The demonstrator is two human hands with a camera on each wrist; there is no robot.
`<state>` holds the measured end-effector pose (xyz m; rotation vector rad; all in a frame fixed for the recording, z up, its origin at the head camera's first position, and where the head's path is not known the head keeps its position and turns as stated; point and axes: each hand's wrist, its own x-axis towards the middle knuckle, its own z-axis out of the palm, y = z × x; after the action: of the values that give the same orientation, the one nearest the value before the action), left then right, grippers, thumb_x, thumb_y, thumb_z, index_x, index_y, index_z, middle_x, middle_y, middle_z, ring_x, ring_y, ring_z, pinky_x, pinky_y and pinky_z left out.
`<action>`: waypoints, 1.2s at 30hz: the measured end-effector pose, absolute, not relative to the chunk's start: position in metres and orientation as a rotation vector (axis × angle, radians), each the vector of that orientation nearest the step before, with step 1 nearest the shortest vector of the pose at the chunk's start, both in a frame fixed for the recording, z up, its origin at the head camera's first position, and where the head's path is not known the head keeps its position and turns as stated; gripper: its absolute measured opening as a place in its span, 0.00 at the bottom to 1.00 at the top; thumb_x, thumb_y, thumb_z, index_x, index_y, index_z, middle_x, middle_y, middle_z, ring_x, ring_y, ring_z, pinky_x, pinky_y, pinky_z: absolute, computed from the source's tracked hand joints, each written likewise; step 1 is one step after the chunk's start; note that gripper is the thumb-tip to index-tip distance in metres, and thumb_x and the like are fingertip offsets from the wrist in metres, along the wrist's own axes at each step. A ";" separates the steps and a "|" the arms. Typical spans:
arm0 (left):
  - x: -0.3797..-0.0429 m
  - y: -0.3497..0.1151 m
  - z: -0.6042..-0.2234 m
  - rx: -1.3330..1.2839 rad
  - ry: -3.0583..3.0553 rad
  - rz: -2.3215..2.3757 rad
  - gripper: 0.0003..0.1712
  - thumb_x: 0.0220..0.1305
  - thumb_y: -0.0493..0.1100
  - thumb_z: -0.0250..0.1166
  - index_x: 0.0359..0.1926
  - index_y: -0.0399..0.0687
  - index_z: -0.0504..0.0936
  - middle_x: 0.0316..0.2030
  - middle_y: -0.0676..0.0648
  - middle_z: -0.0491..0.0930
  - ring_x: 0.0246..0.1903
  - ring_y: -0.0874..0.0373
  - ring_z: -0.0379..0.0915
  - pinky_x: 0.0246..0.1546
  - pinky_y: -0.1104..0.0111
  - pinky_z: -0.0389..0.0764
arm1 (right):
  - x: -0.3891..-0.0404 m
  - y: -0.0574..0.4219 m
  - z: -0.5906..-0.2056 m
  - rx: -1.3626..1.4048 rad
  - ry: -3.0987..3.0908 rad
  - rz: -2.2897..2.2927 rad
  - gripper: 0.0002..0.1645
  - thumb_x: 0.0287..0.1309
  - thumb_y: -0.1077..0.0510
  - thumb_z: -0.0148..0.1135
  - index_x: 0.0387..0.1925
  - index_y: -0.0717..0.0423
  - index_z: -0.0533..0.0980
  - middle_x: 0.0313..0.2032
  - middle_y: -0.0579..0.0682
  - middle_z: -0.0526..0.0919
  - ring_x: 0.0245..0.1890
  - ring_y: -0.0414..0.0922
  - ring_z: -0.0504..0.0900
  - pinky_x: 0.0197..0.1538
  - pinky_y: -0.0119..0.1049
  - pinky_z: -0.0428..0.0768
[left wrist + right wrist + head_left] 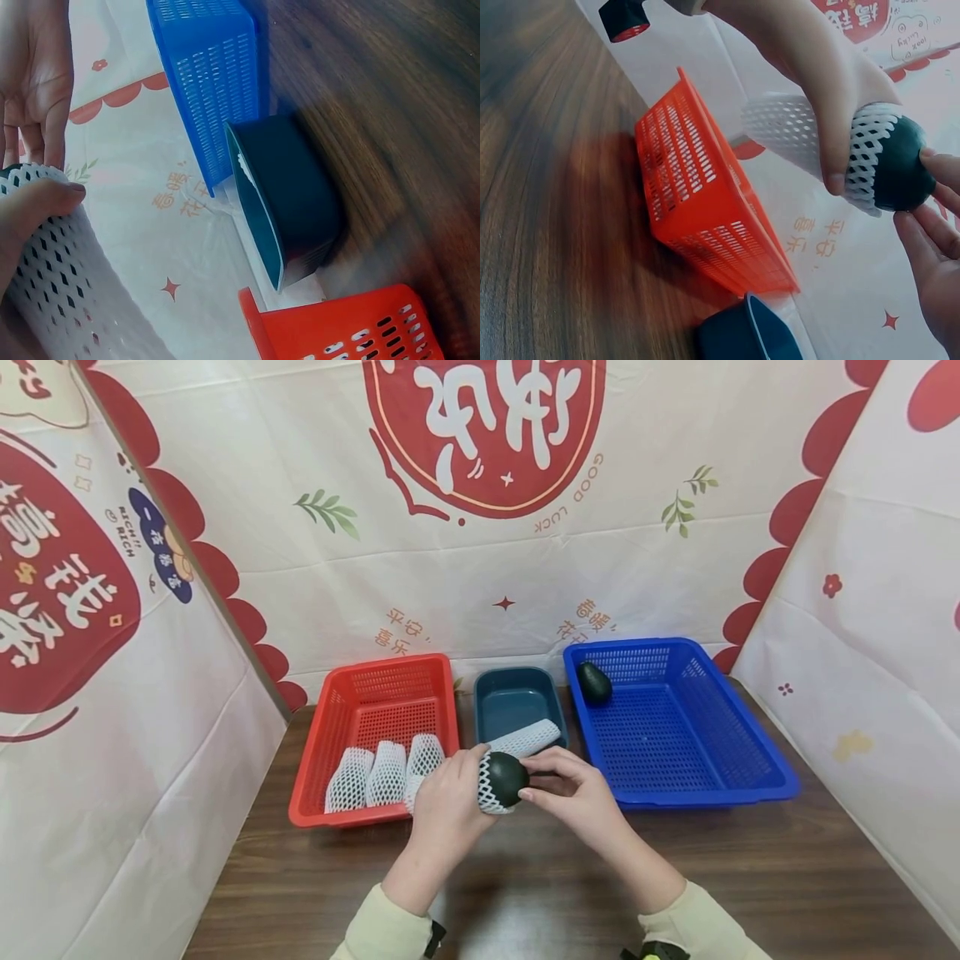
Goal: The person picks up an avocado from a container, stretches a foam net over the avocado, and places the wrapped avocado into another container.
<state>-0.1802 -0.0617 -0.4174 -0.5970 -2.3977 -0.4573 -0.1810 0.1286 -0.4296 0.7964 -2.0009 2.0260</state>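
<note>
My left hand (450, 797) grips a white foam net sleeve (866, 154), its fingers wrapped around the mesh. A dark green avocado (509, 779) sits partly inside, its rounded end bare at the sleeve's mouth. On that bare end, the thumb and fingertips of my right hand (577, 789) pinch from opposite sides. The rest of the sleeve trails off past my left hand, away from the avocado. Both hands are raised in front of the teal bin (517, 679), where another foam net sleeve (528, 739) leans across the opening.
A red basket (318, 752) on the left holds several white foam nets (386, 772) along its near side. To the right stands a blue basket (697, 797) with one avocado (595, 683) in its far left corner. Printed cloth walls surround the wooden table (570, 893).
</note>
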 end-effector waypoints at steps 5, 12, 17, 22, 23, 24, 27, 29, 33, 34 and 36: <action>-0.178 -0.061 -0.415 -0.610 -2.381 -0.443 0.40 0.37 0.59 0.71 0.51 0.45 0.71 0.39 0.48 0.75 0.36 0.57 0.73 0.38 0.64 0.76 | -0.180 0.125 -0.431 0.800 -1.988 2.019 0.20 0.43 0.67 0.67 0.43 0.61 0.78 0.41 0.57 0.75 0.43 0.51 0.76 0.44 0.41 0.76; -0.179 -0.060 -0.413 -0.607 -2.387 -0.442 0.38 0.40 0.58 0.70 0.52 0.46 0.71 0.40 0.48 0.74 0.37 0.57 0.72 0.38 0.64 0.76 | -0.177 0.120 -0.429 0.722 -2.057 1.921 0.19 0.44 0.62 0.68 0.43 0.54 0.79 0.42 0.50 0.77 0.45 0.47 0.75 0.46 0.39 0.75; -0.179 -0.059 -0.413 -0.617 -2.375 -0.432 0.37 0.40 0.57 0.70 0.52 0.47 0.71 0.41 0.47 0.74 0.39 0.56 0.72 0.38 0.63 0.76 | -0.175 0.119 -0.429 0.640 -2.169 1.775 0.20 0.44 0.55 0.69 0.44 0.47 0.79 0.42 0.43 0.78 0.46 0.42 0.74 0.47 0.38 0.74; -0.178 -0.058 -0.412 -0.629 -2.373 -0.440 0.36 0.40 0.56 0.70 0.51 0.48 0.72 0.42 0.46 0.74 0.40 0.55 0.71 0.39 0.64 0.75 | -0.174 0.117 -0.431 0.623 -2.180 1.798 0.21 0.46 0.55 0.68 0.45 0.45 0.78 0.43 0.42 0.77 0.47 0.42 0.73 0.49 0.40 0.73; -0.178 -0.057 -0.412 -0.629 -2.377 -0.439 0.36 0.41 0.57 0.70 0.52 0.48 0.72 0.42 0.46 0.74 0.40 0.55 0.71 0.39 0.64 0.75 | -0.174 0.116 -0.431 0.623 -2.176 1.804 0.21 0.46 0.55 0.68 0.45 0.45 0.78 0.42 0.43 0.77 0.47 0.42 0.73 0.49 0.40 0.73; -0.178 -0.057 -0.411 -0.630 -2.381 -0.440 0.36 0.40 0.57 0.70 0.52 0.48 0.72 0.43 0.46 0.73 0.40 0.55 0.71 0.40 0.64 0.75 | -0.174 0.115 -0.432 0.626 -2.168 1.814 0.21 0.46 0.55 0.68 0.45 0.46 0.78 0.42 0.43 0.77 0.47 0.42 0.73 0.50 0.40 0.72; -0.178 -0.057 -0.411 -0.634 -2.392 -0.440 0.36 0.41 0.56 0.70 0.52 0.49 0.72 0.44 0.46 0.73 0.41 0.55 0.70 0.41 0.64 0.75 | -0.175 0.113 -0.433 0.647 -2.139 1.822 0.21 0.46 0.57 0.68 0.46 0.48 0.78 0.42 0.45 0.77 0.47 0.43 0.74 0.50 0.38 0.72; -0.177 -0.056 -0.410 -0.636 -2.397 -0.443 0.36 0.41 0.56 0.70 0.52 0.49 0.72 0.45 0.46 0.72 0.42 0.55 0.69 0.42 0.65 0.74 | -0.175 0.113 -0.433 0.660 -2.125 1.822 0.21 0.46 0.58 0.67 0.46 0.49 0.78 0.42 0.45 0.77 0.47 0.44 0.74 0.50 0.37 0.72; -0.177 -0.056 -0.410 -0.647 -2.395 -0.448 0.36 0.41 0.55 0.71 0.52 0.50 0.72 0.45 0.46 0.72 0.43 0.54 0.69 0.43 0.65 0.74 | -0.175 0.112 -0.434 0.656 -2.132 1.798 0.21 0.46 0.57 0.67 0.46 0.48 0.78 0.43 0.44 0.77 0.48 0.43 0.73 0.51 0.38 0.72; -0.177 -0.056 -0.410 -0.648 -2.393 -0.446 0.35 0.41 0.55 0.71 0.52 0.50 0.72 0.45 0.46 0.72 0.42 0.54 0.69 0.42 0.65 0.74 | -0.175 0.111 -0.434 0.650 -2.138 1.794 0.21 0.46 0.56 0.67 0.46 0.48 0.78 0.43 0.44 0.77 0.48 0.43 0.73 0.51 0.37 0.72; -0.177 -0.056 -0.411 -0.653 -2.388 -0.443 0.35 0.40 0.55 0.71 0.52 0.50 0.72 0.45 0.45 0.72 0.43 0.54 0.68 0.42 0.65 0.74 | -0.174 0.111 -0.433 0.641 -2.154 1.773 0.21 0.46 0.56 0.67 0.46 0.48 0.78 0.44 0.43 0.77 0.48 0.42 0.73 0.51 0.35 0.71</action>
<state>-0.1770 -0.0556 -0.4107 -0.6531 -2.3877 -0.4428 -0.1737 0.1108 -0.4329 0.6411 -2.1543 1.7732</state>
